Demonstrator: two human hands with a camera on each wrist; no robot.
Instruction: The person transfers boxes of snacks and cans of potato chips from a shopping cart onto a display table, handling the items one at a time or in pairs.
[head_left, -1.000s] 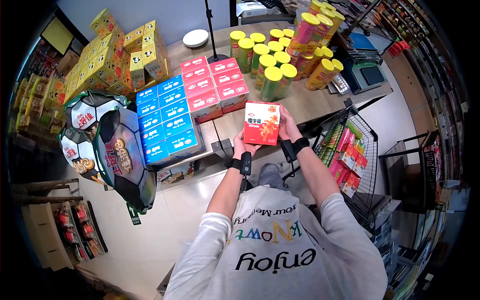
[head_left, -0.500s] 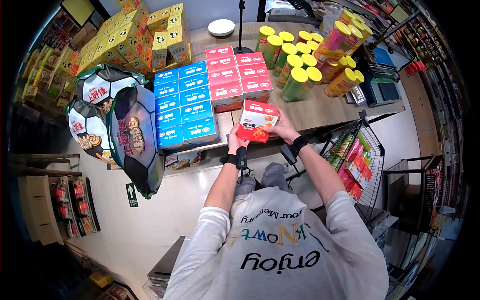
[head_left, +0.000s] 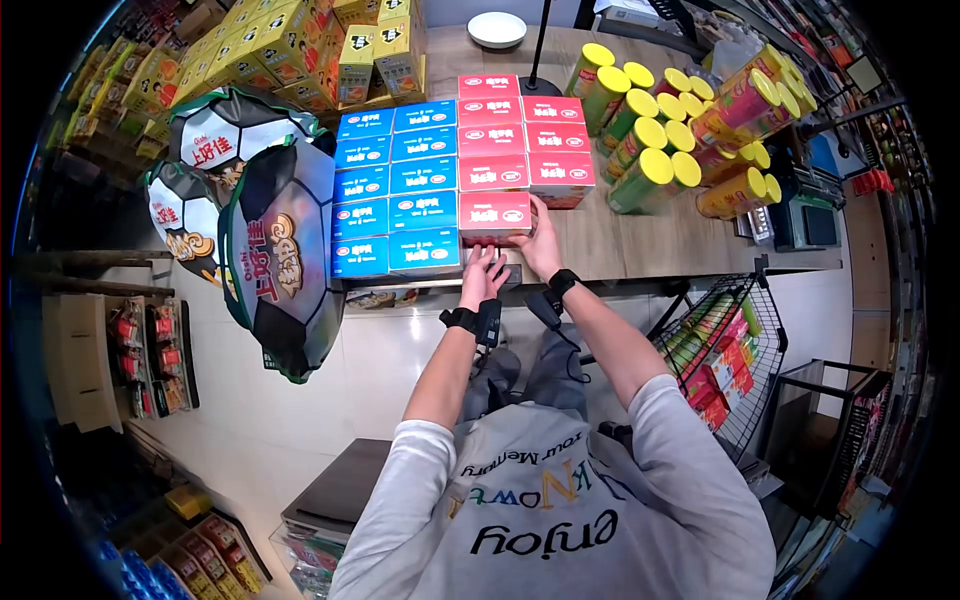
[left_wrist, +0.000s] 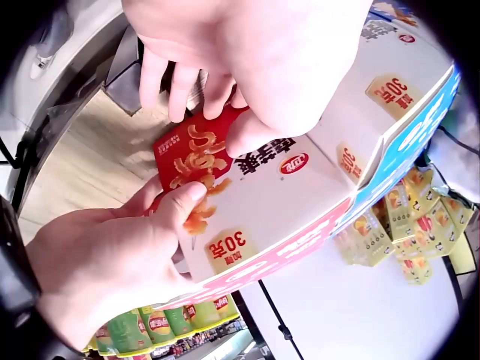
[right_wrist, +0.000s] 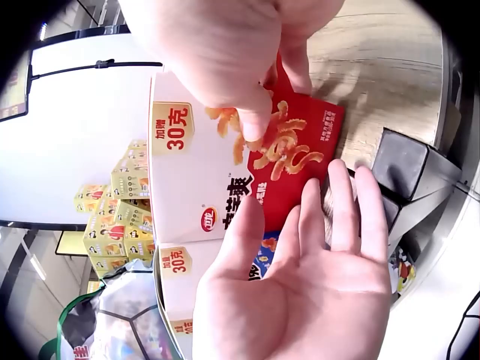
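the red box (head_left: 493,217) lies flat on the counter (head_left: 620,240) at the near end of the red rows, beside the blue boxes (head_left: 396,200). my left hand (head_left: 484,272) presses straight fingers on its near face; my right hand (head_left: 541,243) pinches its right edge, thumb on top. its far side is hidden.

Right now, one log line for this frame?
left hand: open, flat fingers on red-and-white cardboard snack box | right hand: grips box edge | box: on wooden counter, beside blue boxes

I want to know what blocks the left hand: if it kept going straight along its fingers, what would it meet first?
The left hand already has its fingertips at the front face of the red box, so that box comes first.
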